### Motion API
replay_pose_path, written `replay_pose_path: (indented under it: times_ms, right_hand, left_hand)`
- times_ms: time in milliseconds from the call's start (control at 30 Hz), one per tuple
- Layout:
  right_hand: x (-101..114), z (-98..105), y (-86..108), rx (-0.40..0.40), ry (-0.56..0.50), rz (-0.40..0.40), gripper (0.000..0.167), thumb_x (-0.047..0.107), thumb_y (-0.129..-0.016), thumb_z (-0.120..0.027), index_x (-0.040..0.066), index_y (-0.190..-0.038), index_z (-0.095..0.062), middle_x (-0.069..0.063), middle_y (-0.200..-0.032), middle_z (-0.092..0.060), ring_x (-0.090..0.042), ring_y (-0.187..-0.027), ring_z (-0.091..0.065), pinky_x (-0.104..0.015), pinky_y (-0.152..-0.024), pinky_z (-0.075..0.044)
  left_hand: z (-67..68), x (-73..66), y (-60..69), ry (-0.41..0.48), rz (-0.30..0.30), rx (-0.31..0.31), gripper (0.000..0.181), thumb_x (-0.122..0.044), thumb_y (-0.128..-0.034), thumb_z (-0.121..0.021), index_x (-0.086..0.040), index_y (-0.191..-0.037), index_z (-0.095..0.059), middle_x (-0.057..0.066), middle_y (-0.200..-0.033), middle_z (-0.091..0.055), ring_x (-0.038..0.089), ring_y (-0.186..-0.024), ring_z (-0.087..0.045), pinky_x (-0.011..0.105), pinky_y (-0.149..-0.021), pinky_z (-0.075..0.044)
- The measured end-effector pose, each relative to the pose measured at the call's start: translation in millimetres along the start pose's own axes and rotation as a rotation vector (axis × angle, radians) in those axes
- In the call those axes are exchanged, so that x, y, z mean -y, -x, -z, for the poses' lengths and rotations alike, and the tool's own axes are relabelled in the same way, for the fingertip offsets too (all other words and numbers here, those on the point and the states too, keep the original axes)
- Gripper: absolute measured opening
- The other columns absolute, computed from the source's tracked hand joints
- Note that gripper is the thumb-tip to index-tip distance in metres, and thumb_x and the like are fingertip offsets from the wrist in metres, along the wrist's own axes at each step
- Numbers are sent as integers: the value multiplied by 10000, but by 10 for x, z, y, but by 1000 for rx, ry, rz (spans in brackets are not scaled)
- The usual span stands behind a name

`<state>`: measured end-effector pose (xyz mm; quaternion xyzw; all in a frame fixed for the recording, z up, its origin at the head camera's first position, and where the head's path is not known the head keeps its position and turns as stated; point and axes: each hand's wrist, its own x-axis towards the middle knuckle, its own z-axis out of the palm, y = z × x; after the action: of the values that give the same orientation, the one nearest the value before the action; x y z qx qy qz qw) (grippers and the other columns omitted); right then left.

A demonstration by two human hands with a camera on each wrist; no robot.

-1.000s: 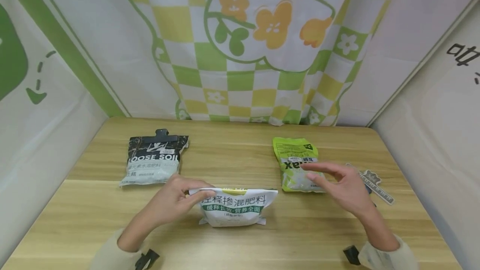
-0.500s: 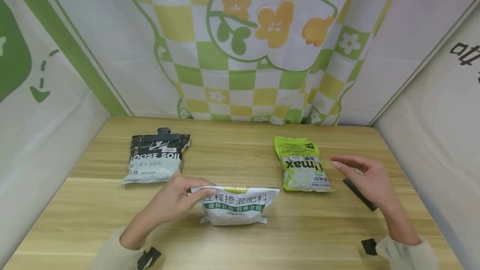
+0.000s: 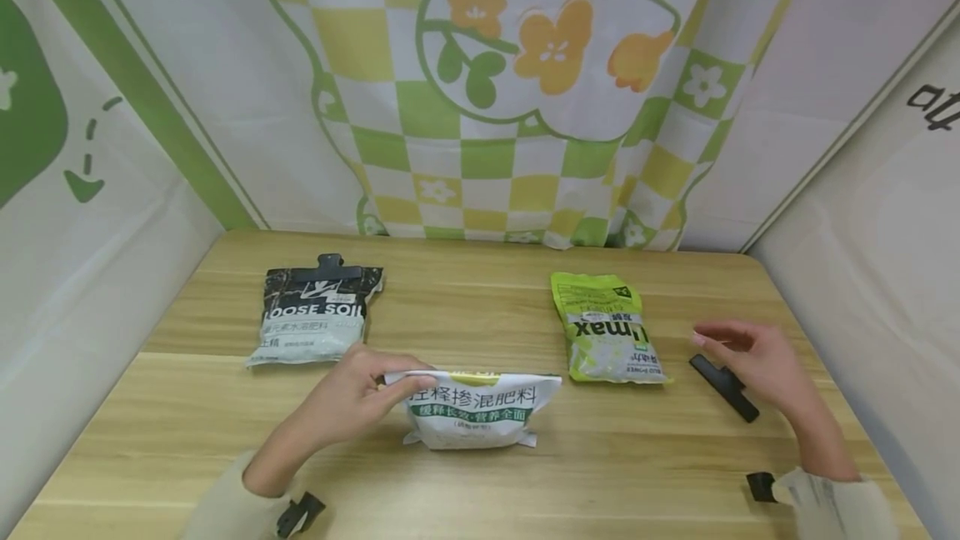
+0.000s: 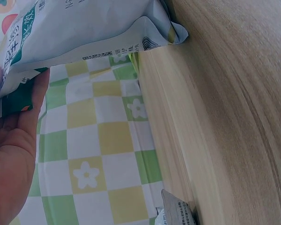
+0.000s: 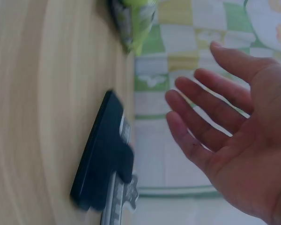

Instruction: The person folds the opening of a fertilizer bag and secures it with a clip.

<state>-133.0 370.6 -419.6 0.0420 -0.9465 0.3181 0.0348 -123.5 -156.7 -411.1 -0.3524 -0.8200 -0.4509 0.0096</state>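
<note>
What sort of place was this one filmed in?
Likely a small screened-off booth, perhaps set up for tabletop recording, though nothing shows what lies beyond it. A checkered floral curtain hangs behind the wood-grain table, and pale, creased side panels enclose it left and right.

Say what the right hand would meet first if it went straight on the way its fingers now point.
Probably the green bag; the right hand looks raised, though, so it might pass over it: depth is unclear.
</note>
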Motion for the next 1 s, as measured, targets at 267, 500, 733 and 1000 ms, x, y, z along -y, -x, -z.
replay_pose_path:
  times_ms: [267, 500, 733, 1000]
  right_hand:
    - [-204, 19, 5, 72, 102, -50, 436, 365, -982, -757, 25, -1255, -738, -222, -1220, -766, 2, -913, -704, -187, -734, -561]
    - [-338, 41, 17, 108, 156, -67, 462, 343, -971, -772, -38, -1229, -723, -234, -1126, -778, -333, -978, -760, -232, -723, -565]
    - [-468, 66, 47, 78, 177, -94, 438, 315, -955, -793, -25, -1225, -734, -157, -1033, -800, -212, -898, -737, -215, -693, -527]
    - [-546, 94, 42, 25, 225, -144, 461, 320, -982, -759, -58, -1242, -709, -261, -1090, -761, -319, -904, -708, -323, -657, -518]
  left_hand:
    - [2, 10, 1, -4, -9, 1, 150, -130, -1015, -688, -154, -1081, -821, 14, -1040, -835, -24, -743, -680, 233, -633, -604]
    - [1, 18, -2, -9, -22, 2, 144, -134, -1011, -694, -156, -1080, -819, 15, -1025, -836, -36, -686, -646, 234, -593, -590]
    - [3, 16, -9, -1, -27, 2, 146, -125, -1011, -695, -176, -1053, -825, -15, -1015, -836, -29, -730, -648, 273, -613, -603]
    - [3, 14, -9, 2, -32, -5, 148, -112, -1005, -699, -158, -1062, -827, -1, -1024, -836, -28, -757, -668, 284, -626, -614]
